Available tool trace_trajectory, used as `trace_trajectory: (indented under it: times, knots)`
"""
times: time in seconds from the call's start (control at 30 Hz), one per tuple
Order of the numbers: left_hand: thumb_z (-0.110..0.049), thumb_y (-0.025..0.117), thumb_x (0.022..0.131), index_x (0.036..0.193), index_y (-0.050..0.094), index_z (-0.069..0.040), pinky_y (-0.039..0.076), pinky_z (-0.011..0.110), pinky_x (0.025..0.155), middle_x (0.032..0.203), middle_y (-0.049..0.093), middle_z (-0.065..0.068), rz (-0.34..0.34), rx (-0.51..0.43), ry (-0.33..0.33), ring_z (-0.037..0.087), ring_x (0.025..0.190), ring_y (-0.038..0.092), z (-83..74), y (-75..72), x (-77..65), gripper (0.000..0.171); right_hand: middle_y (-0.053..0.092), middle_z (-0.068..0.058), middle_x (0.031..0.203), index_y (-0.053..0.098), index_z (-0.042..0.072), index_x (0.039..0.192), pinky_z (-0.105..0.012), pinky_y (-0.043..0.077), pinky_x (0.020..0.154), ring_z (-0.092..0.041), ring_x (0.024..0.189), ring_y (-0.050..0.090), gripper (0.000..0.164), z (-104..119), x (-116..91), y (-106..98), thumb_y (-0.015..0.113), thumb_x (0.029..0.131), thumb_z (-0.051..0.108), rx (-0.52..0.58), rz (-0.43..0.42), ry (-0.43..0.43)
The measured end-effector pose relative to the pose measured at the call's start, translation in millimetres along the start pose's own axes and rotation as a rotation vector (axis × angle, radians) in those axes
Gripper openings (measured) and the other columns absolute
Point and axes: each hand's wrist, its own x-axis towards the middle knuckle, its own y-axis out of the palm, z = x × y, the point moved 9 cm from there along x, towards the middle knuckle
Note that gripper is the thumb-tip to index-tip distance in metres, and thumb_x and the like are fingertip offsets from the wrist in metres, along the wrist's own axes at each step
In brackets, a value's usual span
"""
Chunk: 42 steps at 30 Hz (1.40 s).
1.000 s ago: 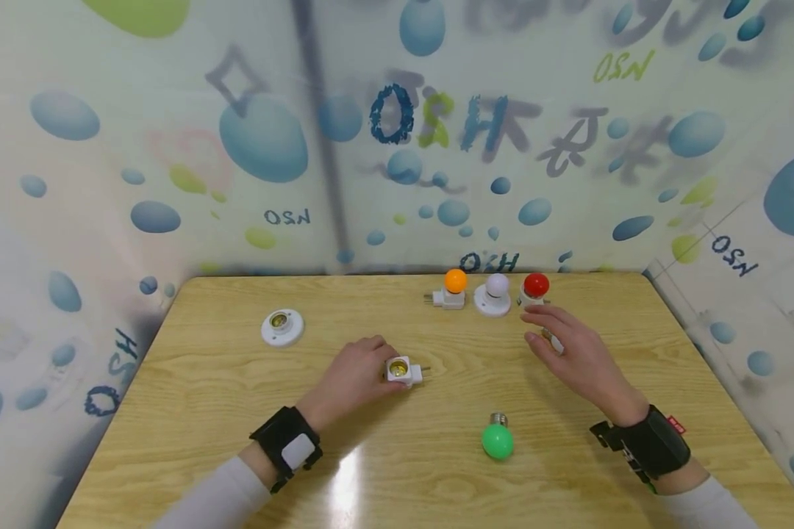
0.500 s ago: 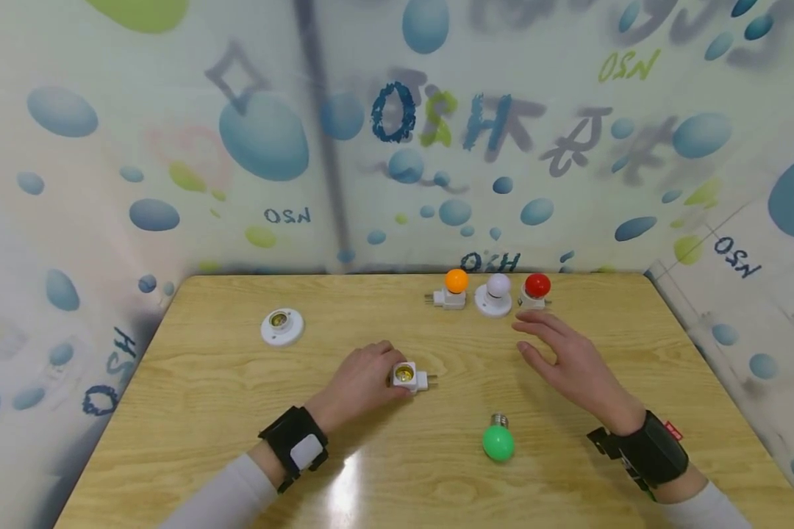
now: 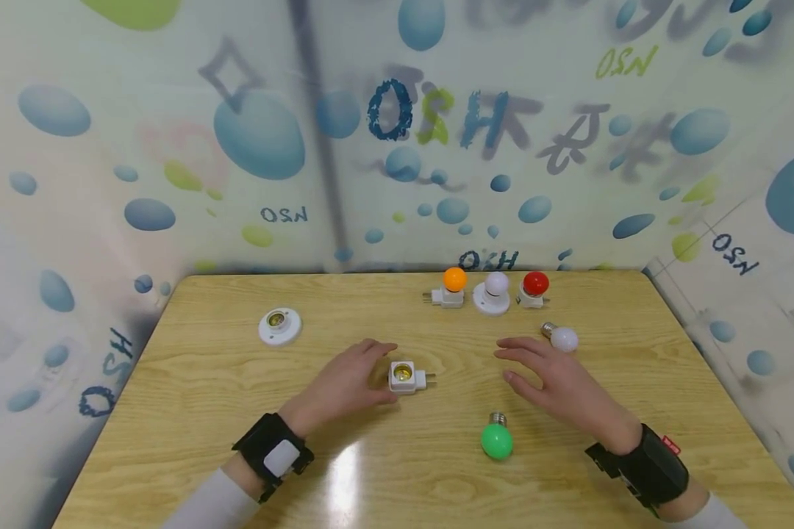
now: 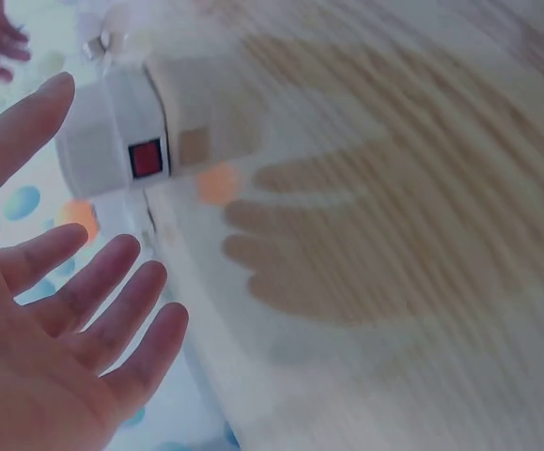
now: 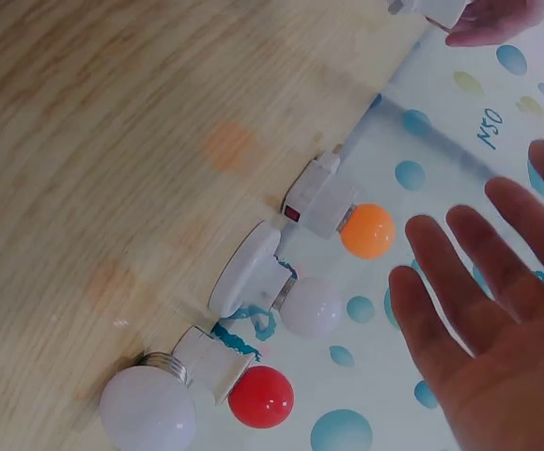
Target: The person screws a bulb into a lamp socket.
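Note:
My left hand (image 3: 345,382) is spread around the left side of a white plug-in lamp socket (image 3: 402,377), thumb and fingers apart and not gripping it. The socket stands on the table with its hollow brass-coloured mouth up and its prongs to the right; a red switch (image 4: 147,159) shows on its side in the left wrist view. My right hand (image 3: 559,382) hovers over the table with loosely bent fingers and holds nothing. Left of it lies a green bulb (image 3: 497,441), screw base pointing away. Just beyond the right hand lies a loose white bulb (image 3: 564,339).
Along the back edge stand an orange bulb (image 3: 454,279) in a plug-in socket, a white bulb (image 3: 496,283) in a round base, and a red bulb (image 3: 535,283) in a plug-in socket. A round white lamp holder (image 3: 280,326) without a bulb sits at back left. A patterned backdrop (image 3: 364,184) rises behind.
The left hand has shifted the socket slightly right, then let go and drawn back left. The right hand has come left and nearer, uncovering the loose white bulb.

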Motion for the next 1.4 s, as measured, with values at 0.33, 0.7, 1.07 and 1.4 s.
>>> trace_trajectory:
  times: [0.33, 0.7, 1.07, 1.4]
  knots:
    - [-0.042, 0.079, 0.074, 0.136, 0.055, -0.011, 0.049, 0.037, 0.085, 0.122, 0.06, 0.005, -0.098, -0.015, -0.087, 0.021, 0.104, 0.059, 19.0, -22.9, -11.7, 0.073, 0.052, 0.001, 0.137, 0.064, 0.019, 0.125, -0.039, 0.047, 0.093, -0.016, 0.121, 0.051, 0.037, 25.7, -11.8, 36.4, 0.066, 0.09, 0.03, 0.038, 0.327, -0.191]
    - [-0.04, 0.079, 0.075, 0.135, 0.056, -0.013, 0.05, 0.038, 0.083, 0.12, 0.061, 0.003, -0.112, -0.03, -0.114, 0.021, 0.103, 0.059, 29.5, -26.0, -18.2, 0.07, 0.051, 0.006, 0.137, 0.063, 0.026, 0.126, -0.041, 0.045, 0.095, -0.013, 0.121, 0.049, 0.041, 34.5, -23.3, 52.3, 0.058, 0.092, 0.047, 0.087, 0.474, -0.21]
    - [-0.041, 0.078, 0.075, 0.134, 0.057, -0.012, 0.05, 0.039, 0.08, 0.118, 0.061, 0.004, -0.113, -0.02, -0.129, 0.022, 0.101, 0.06, 31.8, -26.1, -20.0, 0.068, 0.051, 0.004, 0.137, 0.059, 0.027, 0.13, -0.043, 0.045, 0.095, -0.016, 0.121, 0.049, 0.045, 38.8, -33.5, 65.0, 0.066, 0.088, 0.042, 0.099, 0.548, -0.232]
    - [-0.039, 0.078, 0.076, 0.133, 0.058, -0.012, 0.05, 0.038, 0.079, 0.118, 0.061, 0.004, -0.121, -0.032, -0.109, 0.022, 0.1, 0.06, 31.4, -27.1, -21.1, 0.067, 0.056, 0.009, 0.132, 0.058, 0.025, 0.131, -0.043, 0.045, 0.095, -0.016, 0.121, 0.05, 0.046, 40.1, -32.6, 67.7, 0.068, 0.087, 0.036, 0.067, 0.531, -0.251]
